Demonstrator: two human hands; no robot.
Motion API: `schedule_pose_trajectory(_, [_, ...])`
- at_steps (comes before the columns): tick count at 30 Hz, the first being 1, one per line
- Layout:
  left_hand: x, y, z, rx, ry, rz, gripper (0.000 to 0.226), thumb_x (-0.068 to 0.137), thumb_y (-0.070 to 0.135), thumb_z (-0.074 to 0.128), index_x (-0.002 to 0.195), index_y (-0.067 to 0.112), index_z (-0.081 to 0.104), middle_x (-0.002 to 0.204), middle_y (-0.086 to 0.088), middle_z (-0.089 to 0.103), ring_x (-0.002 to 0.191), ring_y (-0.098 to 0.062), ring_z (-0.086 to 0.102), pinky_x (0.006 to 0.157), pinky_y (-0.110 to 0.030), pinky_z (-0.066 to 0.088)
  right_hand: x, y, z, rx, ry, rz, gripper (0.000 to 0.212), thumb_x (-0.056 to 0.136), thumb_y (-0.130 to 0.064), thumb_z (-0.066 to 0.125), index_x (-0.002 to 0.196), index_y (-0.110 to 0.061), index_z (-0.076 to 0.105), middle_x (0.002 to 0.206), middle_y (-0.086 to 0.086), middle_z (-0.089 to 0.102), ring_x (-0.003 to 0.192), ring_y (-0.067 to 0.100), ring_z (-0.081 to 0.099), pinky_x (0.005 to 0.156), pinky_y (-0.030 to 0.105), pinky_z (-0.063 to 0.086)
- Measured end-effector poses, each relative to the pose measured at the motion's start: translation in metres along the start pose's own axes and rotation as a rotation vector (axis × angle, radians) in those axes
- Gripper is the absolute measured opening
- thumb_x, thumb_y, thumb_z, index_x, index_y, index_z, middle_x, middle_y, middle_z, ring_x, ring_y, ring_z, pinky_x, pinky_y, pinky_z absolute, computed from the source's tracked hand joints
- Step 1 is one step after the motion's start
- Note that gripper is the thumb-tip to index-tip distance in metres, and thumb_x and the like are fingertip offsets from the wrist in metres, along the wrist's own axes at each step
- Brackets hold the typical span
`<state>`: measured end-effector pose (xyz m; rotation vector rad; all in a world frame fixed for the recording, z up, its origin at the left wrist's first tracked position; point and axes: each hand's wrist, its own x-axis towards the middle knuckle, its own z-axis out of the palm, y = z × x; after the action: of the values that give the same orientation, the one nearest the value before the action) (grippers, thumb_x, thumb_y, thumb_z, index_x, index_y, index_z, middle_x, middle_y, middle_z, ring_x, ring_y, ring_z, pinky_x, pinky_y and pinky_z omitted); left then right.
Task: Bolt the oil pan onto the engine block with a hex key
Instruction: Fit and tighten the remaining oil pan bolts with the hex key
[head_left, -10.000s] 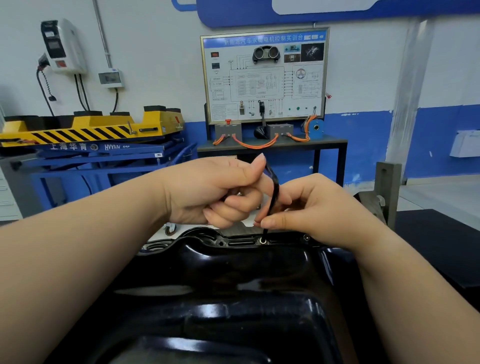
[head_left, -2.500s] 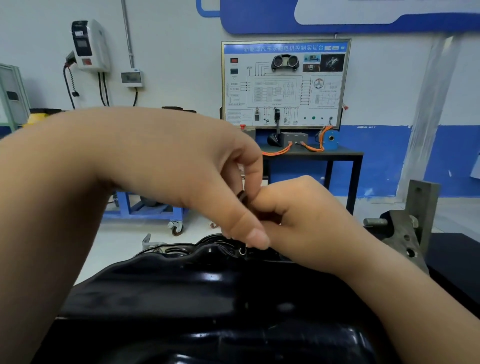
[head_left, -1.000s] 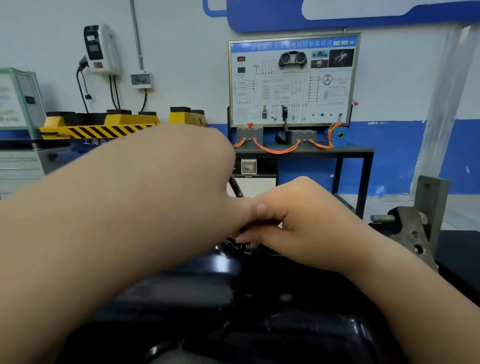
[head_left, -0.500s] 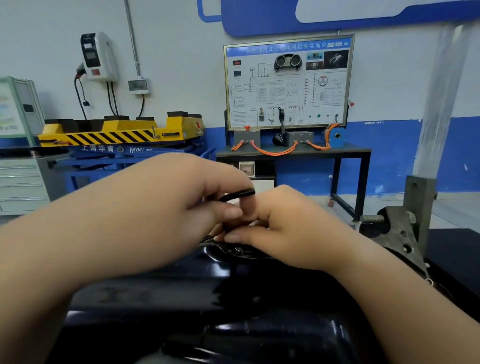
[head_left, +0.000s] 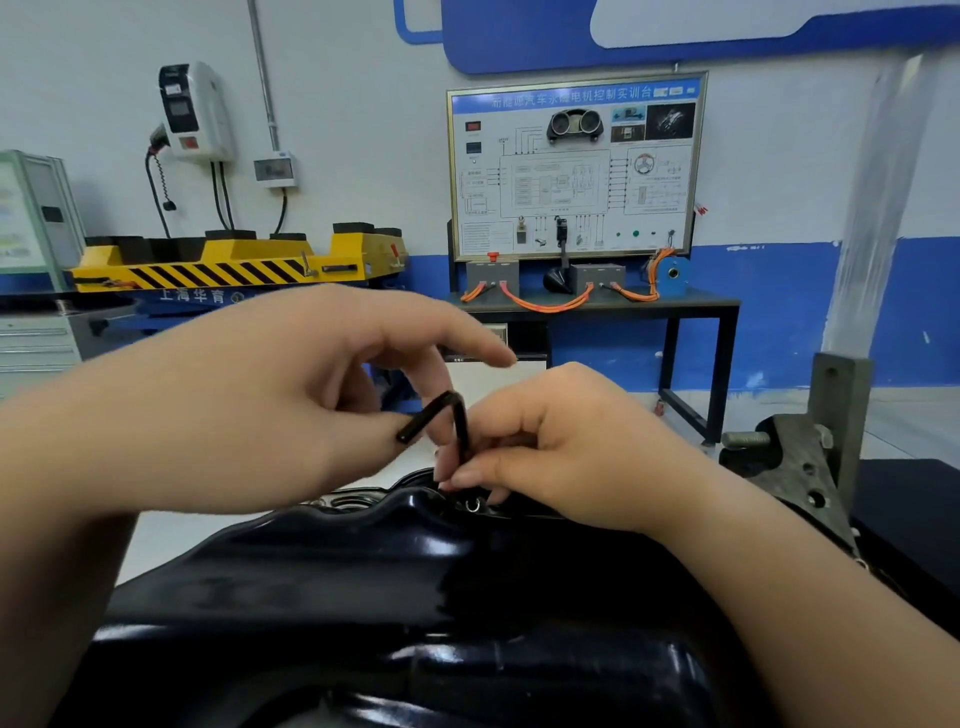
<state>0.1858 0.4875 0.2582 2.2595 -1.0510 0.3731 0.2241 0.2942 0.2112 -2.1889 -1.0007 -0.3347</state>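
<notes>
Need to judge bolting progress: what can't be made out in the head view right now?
1. Tip of the hex key, head view: hidden behind fingers of the right hand, so its seating is unknown.
2. The shiny ring on the flange, head view: too small to tell bolt head from hole.
3. The engine block, head view: covered by the oil pan.
4. Near side of the oil pan: cut off by the bottom edge.

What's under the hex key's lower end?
A small silver ring sits on the glossy black oil pan flange, below the black L-shaped hex key. The right hand pinches the shaft, hiding the tip.
</notes>
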Motion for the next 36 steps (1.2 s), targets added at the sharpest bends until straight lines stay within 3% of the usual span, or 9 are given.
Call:
schedule_pose_trajectory(2, [0.004, -0.001, 0.001, -0.047, -0.027, -0.009, 0.043, 0.061, 0.026, 0.063, 0.100, 0.045, 0.066, 0.075, 0.008, 0.070, 0.035, -0.007, 0.038, 0.039, -0.010, 0.034, 0.000, -0.001, 0.000, -0.024, 0.028, -0.021, 0.008, 0.081, -0.010, 0.072, 0.083, -0.016, 0.076, 0.061, -0.011, 0.066, 0.065, 0.007, 0.065, 0.067, 0.021, 0.051])
schedule_pose_trajectory(7, [0.010, -0.008, -0.005, -0.079, -0.022, -0.082, 0.043, 0.055, 0.060, 0.064, 0.094, 0.041, 0.066, 0.075, 0.007, 0.072, 0.039, -0.008, 0.044, 0.047, -0.013, 0.043, 0.002, -0.004, 0.001, -0.090, 0.031, -0.038, 0.006, 0.078, -0.011, 0.074, 0.083, -0.015, 0.075, 0.062, -0.018, 0.062, 0.066, -0.004, 0.060, 0.071, 0.021, 0.050])
schedule_pose_trajectory(10, [0.012, -0.008, -0.001, 0.005, -0.006, -0.075, 0.040, 0.059, 0.066, 0.060, 0.087, 0.039, 0.069, 0.069, 0.009, 0.072, 0.058, -0.035, 0.060, 0.064, -0.050, 0.057, 0.002, -0.006, 0.001, -0.104, 0.031, -0.050, 0.006, 0.075, -0.013, 0.077, 0.080, -0.011, 0.074, 0.077, -0.009, 0.073, 0.075, 0.000, 0.065, 0.072, 0.021, 0.050])
schedule_pose_trajectory(13, [0.013, -0.008, 0.003, -0.028, -0.004, -0.072, 0.041, 0.059, 0.066, 0.060, 0.094, 0.044, 0.066, 0.067, 0.009, 0.072, 0.064, -0.043, 0.058, 0.066, -0.063, 0.052, 0.004, -0.007, 0.001, -0.149, 0.023, -0.053, 0.015, 0.073, -0.018, 0.080, 0.083, -0.008, 0.074, 0.079, -0.006, 0.074, 0.078, -0.001, 0.064, 0.072, 0.022, 0.050])
schedule_pose_trajectory(16, [0.014, -0.008, 0.005, -0.109, 0.065, -0.111, 0.054, 0.048, 0.069, 0.064, 0.097, 0.047, 0.062, 0.067, 0.008, 0.072, 0.066, -0.035, 0.062, 0.073, -0.048, 0.057, 0.006, -0.007, 0.000, -0.181, 0.017, -0.038, 0.020, 0.072, -0.023, 0.080, 0.083, -0.009, 0.072, 0.078, -0.004, 0.072, 0.078, 0.005, 0.064, 0.072, 0.030, 0.049])
schedule_pose_trajectory(20, [0.013, -0.004, 0.007, 0.004, 0.060, 0.035, 0.024, 0.057, 0.051, 0.073, 0.075, 0.036, 0.068, 0.053, 0.023, 0.060, 0.032, 0.005, 0.039, 0.040, -0.002, 0.033, 0.006, -0.009, 0.000, -0.212, 0.019, -0.059, 0.019, 0.071, -0.026, 0.081, 0.081, -0.013, 0.071, 0.075, -0.001, 0.069, 0.076, 0.008, 0.060, 0.067, 0.028, 0.045])
schedule_pose_trajectory(25, [0.011, -0.002, 0.007, 0.158, 0.014, 0.118, 0.017, 0.070, 0.027, 0.067, 0.079, 0.041, 0.070, 0.045, 0.024, 0.051, 0.031, 0.005, 0.034, 0.038, -0.003, 0.030, 0.005, -0.006, 0.000, -0.142, -0.027, -0.006, 0.009, 0.077, -0.019, 0.076, 0.083, -0.017, 0.070, 0.070, -0.011, 0.064, 0.074, 0.002, 0.059, 0.064, 0.014, 0.044])
schedule_pose_trajectory(29, [0.012, -0.005, 0.003, 0.188, 0.010, 0.083, 0.023, 0.069, 0.030, 0.064, 0.080, 0.050, 0.070, 0.065, 0.008, 0.066, 0.041, -0.007, 0.046, 0.045, -0.017, 0.040, 0.002, -0.007, -0.001, -0.061, -0.102, 0.020, 0.018, 0.086, -0.008, 0.067, 0.101, -0.016, 0.072, 0.090, -0.009, 0.073, 0.084, -0.002, 0.064, 0.074, 0.010, 0.047])
schedule_pose_trajectory(36, [0.013, -0.003, 0.004, 0.130, 0.000, 0.066, 0.023, 0.067, 0.035, 0.065, 0.085, 0.048, 0.070, 0.064, 0.009, 0.066, 0.036, -0.005, 0.043, 0.042, -0.010, 0.036, -0.001, -0.009, -0.004, -0.068, -0.150, 0.064, 0.025, 0.089, -0.001, 0.058, 0.105, -0.015, 0.071, 0.096, -0.005, 0.074, 0.084, -0.004, 0.064, 0.078, 0.009, 0.048])
